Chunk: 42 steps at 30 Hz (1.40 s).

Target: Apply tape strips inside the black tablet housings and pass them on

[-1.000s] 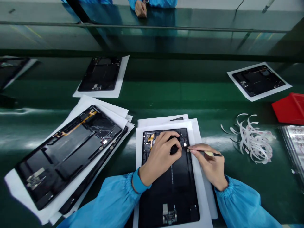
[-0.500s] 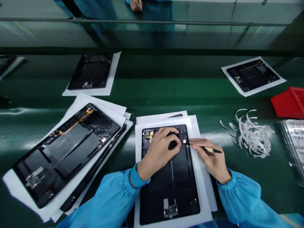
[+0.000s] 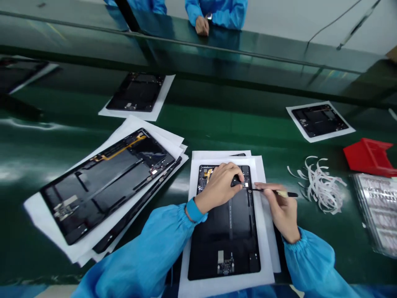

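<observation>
My left hand [image 3: 218,188] pinches a small black part [image 3: 236,181] against the upper right corner of a black tablet back housing [image 3: 226,252]. My right hand [image 3: 281,211] grips a slim black pick [image 3: 274,191] with a cream band, and its thin tip reaches that same corner beside a small bright metal square [image 3: 246,184]. The housing lies on white paper sheets [image 3: 225,159]. Its upper left area shows a small orange flex cable [image 3: 208,173]. My left fingers hide part of the top edge.
A stack of housings on white paper [image 3: 105,186] lies to my left. Single housings on paper [image 3: 136,93] [image 3: 319,120] sit farther along the green bench. To the right are white strips [image 3: 321,186], a red tray [image 3: 369,157] and a plastic-sleeved stack [image 3: 376,211]. A co-worker's hand [image 3: 202,25] shows beyond a glass divider.
The view has tilted and shifted. My left hand and the black part have moved toward the housing's upper right corner, and the pick's tip stays at that corner.
</observation>
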Motion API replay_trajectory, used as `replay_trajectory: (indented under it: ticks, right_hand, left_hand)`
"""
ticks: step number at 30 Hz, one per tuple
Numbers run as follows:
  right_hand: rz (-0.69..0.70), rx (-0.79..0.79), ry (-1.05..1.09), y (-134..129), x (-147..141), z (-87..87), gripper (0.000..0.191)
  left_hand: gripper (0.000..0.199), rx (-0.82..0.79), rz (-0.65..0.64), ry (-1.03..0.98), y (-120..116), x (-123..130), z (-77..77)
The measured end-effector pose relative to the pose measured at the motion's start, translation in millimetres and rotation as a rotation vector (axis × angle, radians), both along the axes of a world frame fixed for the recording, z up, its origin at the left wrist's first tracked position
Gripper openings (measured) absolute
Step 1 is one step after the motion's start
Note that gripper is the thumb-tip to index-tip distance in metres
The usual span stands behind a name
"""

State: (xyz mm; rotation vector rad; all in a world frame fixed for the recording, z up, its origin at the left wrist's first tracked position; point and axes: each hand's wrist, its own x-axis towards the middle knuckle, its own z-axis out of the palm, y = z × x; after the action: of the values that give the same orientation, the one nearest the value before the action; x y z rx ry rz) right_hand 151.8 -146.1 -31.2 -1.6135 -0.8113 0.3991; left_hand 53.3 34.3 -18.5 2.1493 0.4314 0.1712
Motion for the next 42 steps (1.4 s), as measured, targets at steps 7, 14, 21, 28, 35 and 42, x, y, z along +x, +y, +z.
replay_trajectory:
  ticks: [7, 14, 21, 28, 35, 42]
  right_hand:
    - [0.235, -0.255, -0.376, 44.0, -10.1, 37.9, 0.022]
    - [0.391, -0.577, -0.496, 73.1, -12.1, 30.2, 0.014]
    - [0.485, -0.314, -0.575, -17.1, -65.2, 93.1, 0.022]
    - [0.438, -0.293, -0.901, -55.6, -93.3, 92.7, 0.043]
    - [0.411, -0.155, -0.823, -56.1, -90.1, 73.9, 0.033]
    - [0.475, -0.266, -0.687, -51.4, -69.6, 63.4, 0.045]
  left_hand:
    - [0.015, -0.075, 0.261, -0.179, 4.8, -56.2, 14.7]
    - [0.018, -0.440, 0.310, 0.002, -46.5, -139.8, 27.2]
    - [0.044, -1.214, 0.347, -0.109, -111.0, -133.4, 33.6]
    - [0.040, -1.617, 0.467, -0.062, -125.0, -127.7, 29.2]
    - [0.039, -1.324, 0.442, -0.033, -117.0, -122.7, 32.6]
    - [0.013, -0.614, 0.377, -0.037, -102.6, -120.2, 32.3]
